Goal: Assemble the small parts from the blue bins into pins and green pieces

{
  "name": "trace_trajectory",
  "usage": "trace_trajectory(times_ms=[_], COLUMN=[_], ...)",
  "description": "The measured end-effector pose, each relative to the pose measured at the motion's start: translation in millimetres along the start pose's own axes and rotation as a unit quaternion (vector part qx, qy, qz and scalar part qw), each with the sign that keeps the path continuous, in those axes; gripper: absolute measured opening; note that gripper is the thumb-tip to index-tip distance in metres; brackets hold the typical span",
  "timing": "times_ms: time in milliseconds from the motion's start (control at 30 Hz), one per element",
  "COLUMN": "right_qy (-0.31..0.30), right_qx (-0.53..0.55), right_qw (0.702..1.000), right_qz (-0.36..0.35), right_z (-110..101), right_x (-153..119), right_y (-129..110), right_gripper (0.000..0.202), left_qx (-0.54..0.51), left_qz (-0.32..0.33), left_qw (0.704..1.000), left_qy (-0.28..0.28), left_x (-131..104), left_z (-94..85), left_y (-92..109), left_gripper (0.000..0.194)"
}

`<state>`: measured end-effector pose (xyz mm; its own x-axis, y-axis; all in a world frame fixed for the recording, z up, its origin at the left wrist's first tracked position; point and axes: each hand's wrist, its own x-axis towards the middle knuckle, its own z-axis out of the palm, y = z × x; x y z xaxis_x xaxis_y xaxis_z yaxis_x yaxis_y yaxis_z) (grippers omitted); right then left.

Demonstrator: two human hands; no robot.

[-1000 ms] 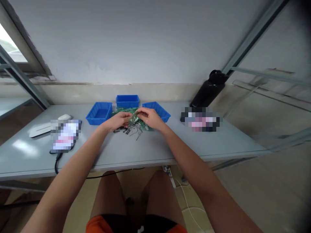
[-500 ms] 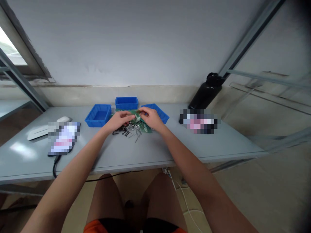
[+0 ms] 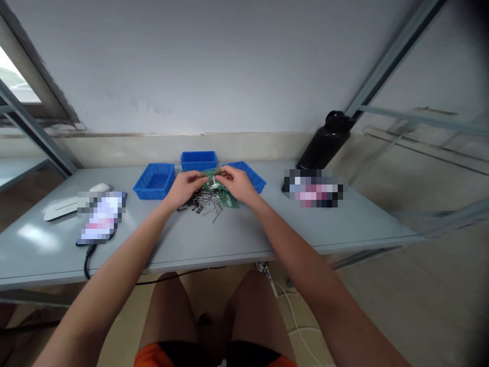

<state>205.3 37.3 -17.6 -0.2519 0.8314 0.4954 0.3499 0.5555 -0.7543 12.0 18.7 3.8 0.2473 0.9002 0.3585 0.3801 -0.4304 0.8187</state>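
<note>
My left hand (image 3: 188,188) and my right hand (image 3: 237,182) are both closed, with thumbs and fingers pinching a crumpled green plastic bag (image 3: 213,177) from either side. A small pale, shiny patch shows on the bag between the thumbs. Just below lies a heap of loose metal screws (image 3: 208,199), some silvery and some dark. More green plastic spreads under the heap toward the right hand. The fingertips behind the bag are partly hidden.
Blue bins stand around the heap: one on the left (image 3: 155,181), one behind (image 3: 198,160), one on the right (image 3: 248,176). A black bottle (image 3: 324,142) and a blurred-out phone (image 3: 313,188) are at right. Another phone (image 3: 101,219) with a cable lies left, near a white mouse (image 3: 100,188).
Both thumbs have moved up onto the green bag, and its middle is lifted and more exposed between the hands. The screws, bins and phones stay in place.
</note>
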Motion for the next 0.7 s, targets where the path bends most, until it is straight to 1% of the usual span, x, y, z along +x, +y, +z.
trace_trajectory(times_ms=[133, 333, 500, 633, 700], right_qy=[0.018, 0.010, -0.007, 0.001, 0.010], right_qx=[0.011, 0.024, -0.013, -0.012, 0.000], right_qw=[1.000, 1.000, 1.000, 1.000, 1.000], right_qz=[0.001, 0.001, -0.001, -0.005, -0.003], right_z=[1.2, -2.4, -3.6, -2.7, -2.7], right_x=[0.0, -0.2, -0.7, -0.5, -0.2], right_y=[0.3, -0.4, -0.3, -0.7, -0.7], right_gripper=[0.019, 0.021, 0.020, 0.019, 0.018], left_qx=[0.003, -0.003, -0.008, -0.005, -0.008], left_qz=[-0.009, 0.006, 0.001, 0.006, 0.005], left_qw=[1.000, 1.000, 0.998, 0.998, 0.998], left_qy=[-0.012, 0.028, 0.057, 0.065, 0.059], left_x=[0.0, -0.8, -1.2, -2.3, -2.6], left_z=[0.2, 3.4, 3.6, 2.5, 1.6], left_y=[-0.4, 1.5, 3.1, 5.8, 6.3], left_gripper=[0.024, 0.023, 0.020, 0.020, 0.020])
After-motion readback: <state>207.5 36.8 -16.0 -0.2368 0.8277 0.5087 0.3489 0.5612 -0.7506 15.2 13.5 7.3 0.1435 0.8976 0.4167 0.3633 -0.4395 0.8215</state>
